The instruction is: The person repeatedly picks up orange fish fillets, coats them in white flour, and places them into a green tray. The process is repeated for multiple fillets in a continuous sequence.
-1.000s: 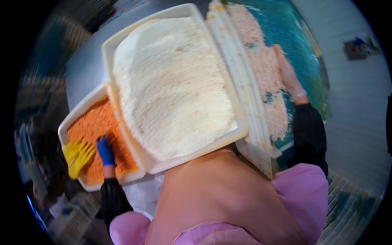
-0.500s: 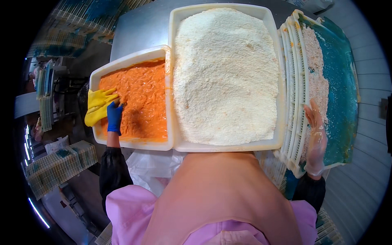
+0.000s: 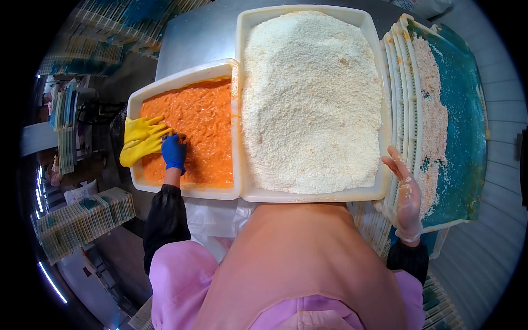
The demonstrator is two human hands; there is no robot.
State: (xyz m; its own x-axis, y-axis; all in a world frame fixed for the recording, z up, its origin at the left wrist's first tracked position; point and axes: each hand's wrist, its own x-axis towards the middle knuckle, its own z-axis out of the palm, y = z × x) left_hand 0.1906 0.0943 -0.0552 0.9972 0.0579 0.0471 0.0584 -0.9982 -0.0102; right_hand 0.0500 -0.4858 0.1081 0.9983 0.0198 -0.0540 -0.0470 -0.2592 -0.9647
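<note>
My left hand [image 3: 174, 154], in a blue glove, is in the tub of wet orange mixture [image 3: 212, 126]. Its fingers are curled down, and what they hold, if anything, is hidden. Close beside it, a yellow rubber glove [image 3: 144, 142] reaches over the tub's left side; I cannot tell whether another person's hand is in it. My right hand [image 3: 408, 203], in a clear glove speckled with crumbs, is open with fingers stretched out. It hovers by the stacked trays [image 3: 404, 110], near the right rim of the large white tub of pale crumbs [image 3: 313, 104].
The top tray carries a teal sheet [image 3: 462, 137] with a band of crumb-coated pieces [image 3: 434, 121] along its left side. Both tubs stand on a metal table [image 3: 201, 36]. More slatted trays [image 3: 82, 223] are stacked at the left. A ribbed wall [image 3: 500, 137] runs along the right.
My left hand has moved right, further into the orange mixture, with its fingers more curled. My right hand has shifted left, from over the top tray toward the crumb tub's rim.
</note>
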